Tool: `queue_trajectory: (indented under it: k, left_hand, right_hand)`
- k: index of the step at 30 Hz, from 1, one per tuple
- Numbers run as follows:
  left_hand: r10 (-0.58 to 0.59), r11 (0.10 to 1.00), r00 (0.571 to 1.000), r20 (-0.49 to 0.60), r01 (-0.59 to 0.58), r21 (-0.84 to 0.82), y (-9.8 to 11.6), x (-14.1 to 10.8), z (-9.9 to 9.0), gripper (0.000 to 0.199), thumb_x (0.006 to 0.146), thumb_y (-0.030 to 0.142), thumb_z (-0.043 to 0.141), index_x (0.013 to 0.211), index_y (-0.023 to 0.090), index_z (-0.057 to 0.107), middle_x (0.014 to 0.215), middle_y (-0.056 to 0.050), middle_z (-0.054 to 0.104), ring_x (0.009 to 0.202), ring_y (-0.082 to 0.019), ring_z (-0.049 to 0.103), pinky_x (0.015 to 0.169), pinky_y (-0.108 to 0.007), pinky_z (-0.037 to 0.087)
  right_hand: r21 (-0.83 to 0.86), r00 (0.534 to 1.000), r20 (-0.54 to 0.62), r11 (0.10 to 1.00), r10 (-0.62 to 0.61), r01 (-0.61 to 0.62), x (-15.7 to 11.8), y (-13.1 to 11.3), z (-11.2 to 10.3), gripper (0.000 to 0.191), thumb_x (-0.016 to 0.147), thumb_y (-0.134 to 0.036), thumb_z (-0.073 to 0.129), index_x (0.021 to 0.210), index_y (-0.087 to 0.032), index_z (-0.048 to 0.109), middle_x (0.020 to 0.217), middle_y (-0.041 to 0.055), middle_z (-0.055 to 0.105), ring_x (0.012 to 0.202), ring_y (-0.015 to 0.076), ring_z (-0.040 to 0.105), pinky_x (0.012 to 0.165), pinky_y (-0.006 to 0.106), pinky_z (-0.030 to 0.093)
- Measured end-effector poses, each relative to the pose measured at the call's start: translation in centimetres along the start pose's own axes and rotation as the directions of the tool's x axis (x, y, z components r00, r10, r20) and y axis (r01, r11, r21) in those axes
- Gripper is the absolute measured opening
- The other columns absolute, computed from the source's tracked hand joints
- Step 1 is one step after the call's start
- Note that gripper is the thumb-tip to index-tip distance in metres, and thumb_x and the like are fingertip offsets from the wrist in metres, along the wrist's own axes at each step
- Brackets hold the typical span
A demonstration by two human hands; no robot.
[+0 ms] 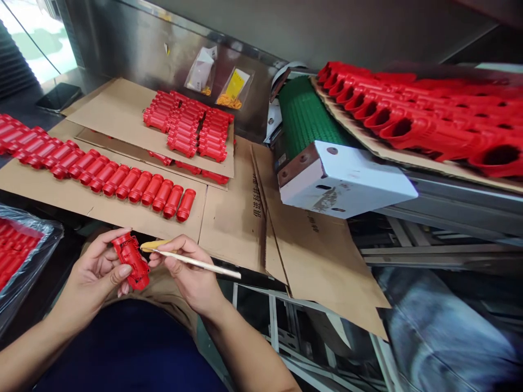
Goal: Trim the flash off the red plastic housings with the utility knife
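My left hand point(96, 267) is closed around a red plastic housing point(133, 261), ribbed and tube-shaped, holding it tilted above my lap. My right hand point(192, 275) pinches a thin pale stick point(204, 264) between thumb and fingers. A yellow, narrow piece point(153, 246) shows at the stick's left end, close beside the housing; whether it touches the housing I cannot tell. On the cardboard just beyond my hands, a row of red tubular parts point(134, 185) lies side by side.
A cardboard sheet point(118, 103) bears more red parts point(183, 125). Bags with yellow rings point(233, 92) lean behind it. Right, a green conveyor belt point(308, 117) with a white metal bracket point(343, 179) carries red parts. A lined crate point(49, 239) stands left; another person's jeans point(445, 332) show right.
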State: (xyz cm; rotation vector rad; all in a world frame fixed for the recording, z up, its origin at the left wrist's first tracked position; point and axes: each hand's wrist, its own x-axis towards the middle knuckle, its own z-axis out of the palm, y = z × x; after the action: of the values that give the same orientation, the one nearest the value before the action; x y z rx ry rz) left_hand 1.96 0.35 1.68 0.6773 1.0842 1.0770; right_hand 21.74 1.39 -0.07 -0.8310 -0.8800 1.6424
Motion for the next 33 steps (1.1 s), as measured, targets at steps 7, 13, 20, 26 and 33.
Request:
queue_trajectory:
  k: [7, 13, 20, 26, 33]
  left_hand:
    - [0.039, 0.997, 0.997, 0.073, -0.043, 0.059, -1.0, 0.2, -1.4, 0.063, 0.089, 0.033, 0.09, 0.145, 0.026, 0.061, 0.092, -0.005, 0.08, 0.06, -0.012, 0.068, 0.055, -0.021, 0.058]
    - [0.079, 0.997, 0.994, 0.078, -0.077, -0.024, -0.9, 0.8, -1.9, 0.061, 0.092, 0.032, 0.088, 0.144, 0.025, 0.055, 0.094, -0.005, 0.08, 0.06, -0.014, 0.071, 0.057, -0.025, 0.062]
    - [0.119, 0.993, 0.986, 0.117, -0.118, -0.012, -0.8, 0.8, -2.0, 0.059, 0.095, 0.025, 0.085, 0.144, 0.028, 0.052, 0.106, -0.006, 0.081, 0.068, -0.016, 0.075, 0.062, -0.029, 0.066]
    - [0.14, 0.99, 0.988, 0.061, -0.138, -0.033, -0.9, 0.5, -1.6, 0.057, 0.093, 0.026, 0.087, 0.141, 0.027, 0.056, 0.104, -0.006, 0.082, 0.066, -0.016, 0.074, 0.06, -0.027, 0.065]
    - [0.145, 0.989, 0.987, 0.071, -0.145, -0.013, -1.2, 0.3, -2.1, 0.056, 0.093, 0.026, 0.086, 0.14, 0.029, 0.056, 0.106, -0.005, 0.083, 0.066, -0.015, 0.075, 0.062, -0.025, 0.065]
  right_hand:
    - [0.118, 0.998, -0.047, 0.992, -0.037, 0.042, 0.9, 0.9, 0.2, 0.023, 0.1, -0.045, 0.081, 0.107, -0.024, 0.074, 0.11, 0.0062, 0.084, 0.107, 0.0235, 0.083, 0.104, 0.051, 0.068]
    - [-0.613, 0.792, 0.31, 0.526, -0.526, 0.589, -0.7, -0.7, -0.4, 0.02, 0.105, -0.019, 0.072, 0.124, -0.02, 0.077, 0.119, 0.0146, 0.083, 0.107, 0.0233, 0.079, 0.093, 0.039, 0.068]
    - [-0.633, 0.716, 0.369, 0.404, -0.593, 0.661, -1.0, -0.4, 0.3, 0.02, 0.107, -0.02, 0.067, 0.125, -0.019, 0.075, 0.114, 0.0143, 0.083, 0.096, 0.0222, 0.077, 0.084, 0.037, 0.069]
    - [-0.64, 0.73, 0.367, 0.413, -0.577, 0.648, -1.0, -0.2, 0.4, 0.021, 0.108, -0.02, 0.066, 0.127, -0.02, 0.075, 0.116, 0.0135, 0.083, 0.098, 0.0228, 0.079, 0.084, 0.038, 0.069]
    - [-0.65, 0.807, 0.308, 0.508, -0.504, 0.565, -1.5, -0.1, 0.3, 0.016, 0.106, -0.021, 0.07, 0.121, -0.021, 0.075, 0.117, 0.0128, 0.083, 0.104, 0.0226, 0.077, 0.089, 0.037, 0.067]
